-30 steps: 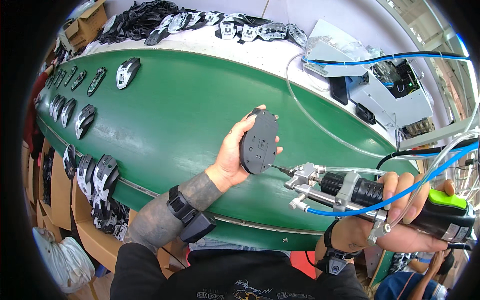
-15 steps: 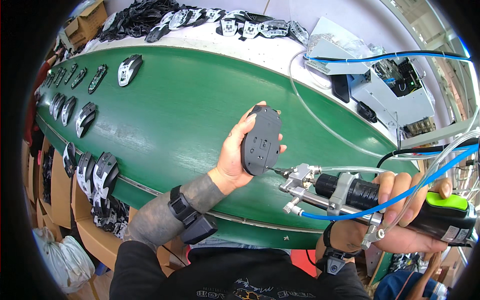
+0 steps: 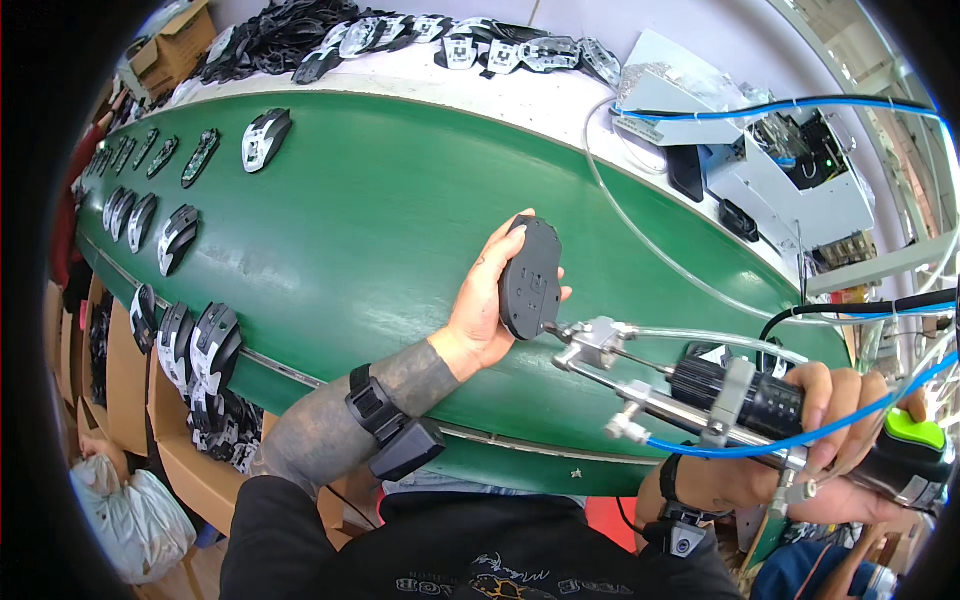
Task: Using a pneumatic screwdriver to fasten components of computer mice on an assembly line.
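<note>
My left hand [image 3: 470, 315] grips a black computer mouse [image 3: 533, 285] with its underside up; small screw holes show in it. In my right hand [image 3: 835, 420] is a black electric screwdriver [image 3: 740, 395] with a bright green lever [image 3: 913, 428]. Along the driver runs a metal screw-feeding head [image 3: 600, 343], joined to a blue hose [image 3: 730, 453] and a clear tube. The head's tip meets the near edge of the mouse, and a thin shaft shows between head and driver body. Whether a screw is at the tip is hidden.
Mouse shells [image 3: 178, 240] and circuit boards [image 3: 201, 158] stand in rows on the green belt [image 3: 380, 220] at left. More shells [image 3: 545, 57] line the white back shelf. A screw-feeding machine [image 3: 790, 190] stands at back right. At lower left, a person's hand [image 3: 105, 455] touches a plastic bag [image 3: 140, 525].
The driver body has shifted right and slightly down, away from the head, showing more shaft. The mouse has moved slightly right and tilted. Another person's hand has appeared at the bag. Belt parts shift slightly right.
</note>
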`<state>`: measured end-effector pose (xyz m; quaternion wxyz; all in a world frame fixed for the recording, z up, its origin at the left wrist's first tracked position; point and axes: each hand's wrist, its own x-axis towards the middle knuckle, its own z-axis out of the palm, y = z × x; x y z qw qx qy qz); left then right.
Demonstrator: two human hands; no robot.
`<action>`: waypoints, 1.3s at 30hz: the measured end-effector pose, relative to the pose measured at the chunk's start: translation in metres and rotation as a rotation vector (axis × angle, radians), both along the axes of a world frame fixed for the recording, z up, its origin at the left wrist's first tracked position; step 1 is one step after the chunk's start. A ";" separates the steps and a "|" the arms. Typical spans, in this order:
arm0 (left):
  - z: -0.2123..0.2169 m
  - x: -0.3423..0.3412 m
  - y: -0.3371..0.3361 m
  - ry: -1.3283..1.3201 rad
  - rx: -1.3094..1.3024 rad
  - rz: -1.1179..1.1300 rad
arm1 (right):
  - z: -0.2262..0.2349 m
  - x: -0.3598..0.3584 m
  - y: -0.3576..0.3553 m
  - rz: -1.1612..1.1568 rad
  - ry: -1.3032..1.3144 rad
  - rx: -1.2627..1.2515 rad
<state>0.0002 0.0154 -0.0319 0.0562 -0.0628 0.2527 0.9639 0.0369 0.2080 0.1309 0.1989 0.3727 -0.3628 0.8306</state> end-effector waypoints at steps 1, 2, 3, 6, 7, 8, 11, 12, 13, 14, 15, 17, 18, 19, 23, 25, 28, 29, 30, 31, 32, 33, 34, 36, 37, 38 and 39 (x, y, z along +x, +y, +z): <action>0.003 0.002 0.003 0.017 0.002 -0.001 | -0.001 0.003 -0.007 -0.068 -0.051 -0.018; 0.004 0.003 0.006 0.033 0.004 -0.002 | 0.003 0.004 -0.009 -0.047 -0.052 0.045; 0.004 0.003 0.008 0.031 0.002 -0.008 | 0.003 0.003 -0.012 -0.047 -0.067 0.048; 0.003 0.002 0.011 0.026 -0.034 -0.013 | 0.001 -0.001 -0.011 -0.022 -0.083 0.082; 0.004 0.002 0.011 0.034 0.001 -0.015 | 0.000 -0.002 -0.011 0.009 -0.082 0.114; 0.005 0.002 0.010 0.043 0.036 -0.016 | 0.000 -0.003 -0.012 0.011 -0.082 0.112; 0.010 0.004 0.016 0.073 0.062 -0.002 | 0.000 -0.002 -0.013 0.010 -0.115 0.100; 0.010 0.008 0.014 0.070 0.056 0.010 | -0.003 -0.002 -0.015 0.069 -0.122 0.106; 0.010 0.012 0.010 0.070 0.056 0.027 | -0.005 -0.003 -0.018 0.131 -0.127 0.110; 0.011 0.015 0.007 0.071 0.053 0.048 | -0.006 -0.002 -0.021 0.150 -0.127 0.103; 0.011 0.016 0.004 0.060 -0.037 0.035 | -0.004 0.002 -0.026 0.116 -0.136 0.079; 0.012 0.010 0.005 0.088 -0.370 -0.008 | 0.002 0.004 -0.021 0.083 -0.139 0.075; 0.012 0.006 0.010 0.216 -0.775 0.013 | 0.000 -0.001 -0.016 0.099 -0.050 0.138; 0.005 0.001 0.011 0.293 -0.740 -0.105 | 0.003 0.006 -0.011 -0.167 -0.138 0.128; 0.005 -0.019 -0.027 0.222 -1.212 0.068 | 0.016 -0.001 0.013 -0.024 -0.141 0.188; 0.008 -0.043 -0.074 0.097 -1.340 0.245 | 0.017 -0.006 0.014 -0.012 -0.091 0.200; -0.006 -0.086 -0.165 -0.040 -1.927 0.789 | 0.021 -0.001 -0.012 -0.174 -0.149 0.188; -0.010 -0.094 -0.193 -0.181 -2.066 0.919 | 0.022 -0.001 -0.013 -0.135 -0.137 0.177; -0.006 -0.101 -0.220 -0.335 -2.165 0.939 | 0.022 -0.002 -0.013 -0.105 -0.124 0.167; -0.009 -0.102 -0.255 -0.419 -2.302 1.050 | 0.023 0.001 -0.017 -0.126 -0.128 0.141; 0.002 -0.099 -0.260 -0.537 -2.351 0.905 | 0.022 -0.001 -0.014 -0.099 -0.136 0.152; 0.001 -0.097 -0.273 -0.624 -2.411 0.895 | 0.022 0.000 -0.010 -0.065 -0.163 0.125; -0.015 -0.093 -0.300 -0.786 -2.383 0.925 | 0.021 0.000 -0.008 -0.002 -0.189 0.095; -0.011 -0.084 -0.316 -0.745 -2.162 0.680 | 0.019 -0.002 -0.011 -0.008 -0.213 0.018; -0.005 -0.084 -0.303 -0.740 -2.197 0.601 | 0.019 -0.003 -0.008 0.004 -0.179 0.026; -0.001 -0.087 -0.288 -0.750 -2.258 0.534 | 0.019 -0.005 -0.005 0.018 -0.150 0.037; 0.008 -0.085 -0.265 -0.640 -2.281 0.480 | 0.020 -0.005 0.001 0.005 -0.147 0.037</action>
